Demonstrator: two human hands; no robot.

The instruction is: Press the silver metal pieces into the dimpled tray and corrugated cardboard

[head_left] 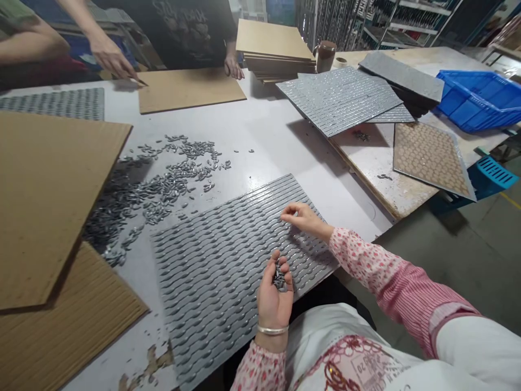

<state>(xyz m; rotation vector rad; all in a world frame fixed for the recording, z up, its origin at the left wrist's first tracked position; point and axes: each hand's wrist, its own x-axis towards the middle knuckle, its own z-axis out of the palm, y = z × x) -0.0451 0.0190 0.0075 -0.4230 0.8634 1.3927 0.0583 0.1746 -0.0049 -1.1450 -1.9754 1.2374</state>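
Note:
A grey panel [211, 244] with rows of wavy ridges lies on the white table in front of me. Small dark oval bumps sit along the ridges over most of it; towards the right end the lines are plainer. My left hand [275, 298], palm up above the panel's near edge, is cupped around a handful of small grey oval pieces [279, 276]. Over the right part of the panel is my right hand [300, 217], thumb and forefinger pinched together; whatever is between the fingertips is too small to make out. Beyond the panel spreads a loose pile of the same pieces [163, 184].
Brown boards [52, 190] lie at the left, overlapping the pile. Across the table, a person's hand [112, 57] is at another brown board [191, 89]. Stacked boards [277, 43], a brown mug [325, 56], grey ridged panels [342, 98] and a blue crate [480, 98] stand farther right.

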